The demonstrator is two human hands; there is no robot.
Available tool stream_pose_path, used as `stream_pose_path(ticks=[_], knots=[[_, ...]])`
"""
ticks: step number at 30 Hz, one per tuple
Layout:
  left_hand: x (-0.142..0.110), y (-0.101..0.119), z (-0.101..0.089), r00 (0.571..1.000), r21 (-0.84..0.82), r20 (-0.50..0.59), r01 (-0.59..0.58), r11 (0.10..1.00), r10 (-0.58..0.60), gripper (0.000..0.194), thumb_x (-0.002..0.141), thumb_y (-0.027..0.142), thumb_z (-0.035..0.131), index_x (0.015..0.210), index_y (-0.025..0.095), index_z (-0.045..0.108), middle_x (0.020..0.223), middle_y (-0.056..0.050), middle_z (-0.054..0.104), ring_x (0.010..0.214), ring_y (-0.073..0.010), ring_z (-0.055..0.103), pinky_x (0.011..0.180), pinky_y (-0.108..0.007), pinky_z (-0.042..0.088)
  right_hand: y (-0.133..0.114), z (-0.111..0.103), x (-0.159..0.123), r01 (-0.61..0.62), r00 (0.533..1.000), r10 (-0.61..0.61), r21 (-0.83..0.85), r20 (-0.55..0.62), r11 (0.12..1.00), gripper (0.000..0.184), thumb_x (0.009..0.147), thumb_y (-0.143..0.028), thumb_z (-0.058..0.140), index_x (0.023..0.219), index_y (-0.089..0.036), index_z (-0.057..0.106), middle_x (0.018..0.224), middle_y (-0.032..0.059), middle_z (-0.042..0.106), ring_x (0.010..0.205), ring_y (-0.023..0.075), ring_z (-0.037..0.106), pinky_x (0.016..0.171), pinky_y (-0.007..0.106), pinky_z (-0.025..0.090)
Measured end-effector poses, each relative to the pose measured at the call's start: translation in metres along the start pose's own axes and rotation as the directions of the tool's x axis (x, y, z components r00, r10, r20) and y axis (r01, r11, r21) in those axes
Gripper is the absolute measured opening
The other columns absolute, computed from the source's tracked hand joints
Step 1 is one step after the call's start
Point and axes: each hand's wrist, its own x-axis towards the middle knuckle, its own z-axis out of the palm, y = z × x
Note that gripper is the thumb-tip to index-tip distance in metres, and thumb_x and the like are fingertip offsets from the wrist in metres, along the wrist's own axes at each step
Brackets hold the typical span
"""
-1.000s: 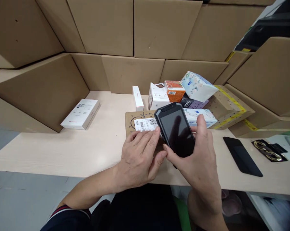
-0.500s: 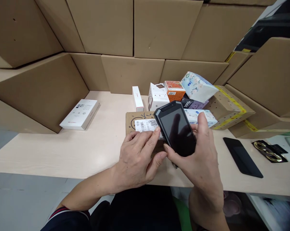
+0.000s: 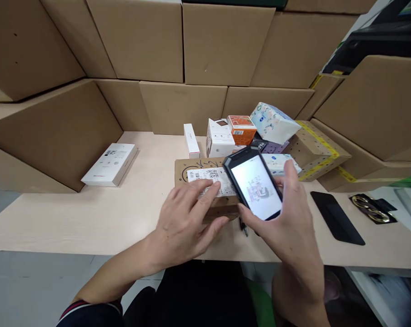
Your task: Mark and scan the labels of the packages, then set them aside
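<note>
My right hand (image 3: 290, 227) is closed around a rugged black smartphone (image 3: 256, 184), its lit screen tilted up and showing a pale picture. Behind and left of the phone lies a cardboard box (image 3: 181, 165) with hand-drawn marks. A white shipping label (image 3: 228, 184) with a QR code and barcode is on its top. My left hand (image 3: 192, 218) is open, fingers stretched over the front of the box, fingertips at the label. Partly hidden below the phone, a small dark pen-like thing (image 3: 243, 227) lies on the table.
A flat white box (image 3: 110, 164) lies at left. Behind the cardboard box stand a narrow white box (image 3: 191, 141), a white carton (image 3: 220, 141), an orange box (image 3: 242, 130) and a tissue pack (image 3: 273, 122). Right are a black slab (image 3: 337, 218) and gold-handled scissors (image 3: 371, 209). Cardboard walls (image 3: 188, 106) enclose the table.
The phone's screen has gone from dark to lit. My left hand has moved away from the phone's edge, leftward, onto the labelled box. My right hand still holds the phone.
</note>
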Motion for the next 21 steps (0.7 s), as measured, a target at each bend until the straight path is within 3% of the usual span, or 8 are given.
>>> stream_pose_path(ticks=[3, 5, 7, 10, 13, 16, 21], knots=[[0.001, -0.026, -0.019, 0.982, 0.002, 0.186, 0.007, 1.0, -0.007, 0.08, 0.089, 0.057, 0.068, 0.154, 0.018, 0.04, 0.152, -0.023, 0.047, 0.142, -0.04, 0.044, 0.112, -0.059, 0.044, 0.021, -0.011, -0.004, -0.109, 0.994, 0.11, -0.053, 0.005, 0.993, 0.109, 0.074, -0.06, 0.073, 0.16, -0.017, 0.021, 0.13, 0.0191, 0.058, 0.116, 0.0399, 0.058, 0.09, 0.06, 0.054], [0.002, -0.047, -0.028, 0.943, -0.021, 0.331, 0.031, 0.999, -0.023, 0.096, 0.083, 0.068, 0.07, 0.16, 0.024, 0.032, 0.164, -0.024, 0.028, 0.152, -0.0477, 0.026, 0.116, -0.069, 0.035, 0.045, -0.017, -0.011, -0.203, 0.978, 0.207, -0.13, 0.02, 0.971, 0.11, 0.072, -0.06, 0.074, 0.16, -0.021, 0.022, 0.122, 0.017, 0.061, 0.112, 0.0416, 0.06, 0.081, 0.058, 0.055], [0.003, -0.066, -0.03, 0.907, -0.058, 0.419, 0.058, 0.997, -0.029, 0.107, 0.075, 0.073, 0.073, 0.162, 0.033, 0.026, 0.17, -0.021, 0.012, 0.155, -0.053, 0.013, 0.115, -0.078, 0.028, 0.072, -0.02, -0.021, -0.266, 0.959, 0.28, -0.203, 0.045, 0.942, 0.109, 0.073, -0.062, 0.073, 0.161, -0.024, 0.022, 0.112, 0.0162, 0.062, 0.105, 0.0437, 0.062, 0.069, 0.054, 0.055], [0.004, -0.085, -0.024, 0.869, -0.127, 0.494, 0.078, 0.989, -0.005, 0.116, 0.068, 0.076, 0.077, 0.162, 0.039, 0.021, 0.172, -0.018, 0.001, 0.155, -0.0558, 0.007, 0.111, -0.082, 0.028, 0.11, -0.017, -0.04, -0.294, 0.935, 0.332, -0.252, 0.123, 0.922, 0.097, 0.08, -0.062, 0.069, 0.161, -0.029, 0.026, 0.101, 0.0154, 0.061, 0.091, 0.042, 0.067, 0.058, 0.049, 0.052], [0.005, -0.09, -0.018, 0.852, -0.173, 0.524, 0.091, 0.981, 0.013, 0.114, 0.065, 0.073, 0.081, 0.16, 0.043, 0.027, 0.173, -0.015, 0.004, 0.155, -0.0548, 0.008, 0.11, -0.08, 0.033, 0.13, -0.009, -0.058, -0.25, 0.944, 0.296, -0.267, 0.149, 0.931, 0.095, 0.083, -0.06, 0.067, 0.162, -0.027, 0.025, 0.097, 0.014, 0.06, 0.085, 0.0426, 0.069, 0.056, 0.051, 0.052], [0.006, -0.089, -0.017, 0.861, -0.183, 0.509, 0.115, 0.976, -0.005, 0.106, 0.065, 0.064, 0.086, 0.156, 0.046, 0.036, 0.172, -0.009, 0.012, 0.156, -0.051, 0.011, 0.112, -0.077, 0.034, 0.138, -0.001, -0.069, -0.217, 0.949, 0.272, -0.302, 0.156, 0.928, 0.094, 0.085, -0.059, 0.065, 0.162, -0.024, 0.023, 0.093, 0.0131, 0.06, 0.086, 0.045, 0.07, 0.056, 0.054, 0.053], [-0.001, -0.087, -0.017, 0.881, -0.323, 0.472, 0.147, 0.935, 0.025, 0.091, 0.07, 0.049, 0.088, 0.151, 0.041, 0.046, 0.168, -0.009, 0.025, 0.155, -0.0373, 0.027, 0.117, -0.062, 0.042, 0.153, 0.008, -0.077, -0.211, 0.936, 0.293, -0.355, 0.194, 0.911, 0.095, 0.084, -0.064, 0.065, 0.16, -0.018, 0.031, 0.086, 0.013, 0.061, 0.085, 0.0484, 0.069, 0.061, 0.061, 0.055]])
